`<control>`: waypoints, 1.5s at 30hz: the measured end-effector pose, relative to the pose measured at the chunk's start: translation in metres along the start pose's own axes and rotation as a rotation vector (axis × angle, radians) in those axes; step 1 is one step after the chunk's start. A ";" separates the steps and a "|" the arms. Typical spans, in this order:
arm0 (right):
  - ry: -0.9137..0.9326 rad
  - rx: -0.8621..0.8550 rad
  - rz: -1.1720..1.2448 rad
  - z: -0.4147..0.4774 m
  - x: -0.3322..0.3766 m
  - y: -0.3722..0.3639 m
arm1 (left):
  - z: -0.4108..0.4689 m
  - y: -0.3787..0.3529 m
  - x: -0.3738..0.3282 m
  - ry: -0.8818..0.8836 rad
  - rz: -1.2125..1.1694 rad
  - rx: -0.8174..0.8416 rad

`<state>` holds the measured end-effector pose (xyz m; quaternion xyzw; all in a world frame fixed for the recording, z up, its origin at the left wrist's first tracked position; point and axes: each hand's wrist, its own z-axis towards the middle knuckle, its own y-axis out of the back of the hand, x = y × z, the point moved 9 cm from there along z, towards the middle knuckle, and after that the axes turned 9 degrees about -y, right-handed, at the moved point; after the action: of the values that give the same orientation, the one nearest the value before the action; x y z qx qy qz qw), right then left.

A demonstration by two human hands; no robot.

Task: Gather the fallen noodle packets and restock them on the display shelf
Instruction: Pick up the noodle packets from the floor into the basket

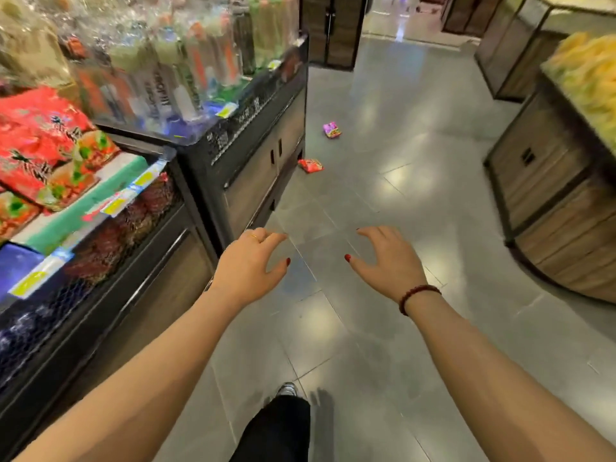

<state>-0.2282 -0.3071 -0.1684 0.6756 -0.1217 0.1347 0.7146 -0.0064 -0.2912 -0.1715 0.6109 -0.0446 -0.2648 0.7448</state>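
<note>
Two noodle packets lie on the grey tiled floor ahead of me. A red packet (310,165) rests close to the base of the dark display shelf (240,168). A pink packet (332,130) lies farther off in the aisle. My left hand (250,265) and my right hand (386,258) are stretched out in front of me over the floor, fingers relaxed and spread, holding nothing. Both hands are well short of the packets. Stacked red noodle packets (36,141) fill the shelf top at my left.
Bottles in clear wrap (173,61) stand on the shelf's far section. A wooden display unit (553,195) with yellow goods stands at the right. More wooden cabinets (333,28) close the aisle's far end. My dark trouser leg and shoe (283,411) show below.
</note>
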 end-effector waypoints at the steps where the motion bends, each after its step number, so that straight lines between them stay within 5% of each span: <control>1: -0.019 0.005 0.015 0.024 -0.002 -0.001 | 0.022 -0.003 0.012 0.002 -0.005 0.003; 26: -0.112 0.120 0.004 0.545 -0.178 -0.007 | 0.546 -0.145 0.144 0.105 -0.050 0.166; 45: -0.090 0.215 -0.080 0.952 -0.246 -0.042 | 0.913 -0.244 0.298 0.173 -0.109 0.233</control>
<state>-0.4354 -1.2662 -0.2406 0.7579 -0.1114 0.0877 0.6367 -0.1901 -1.2618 -0.2480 0.7154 0.0226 -0.2442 0.6543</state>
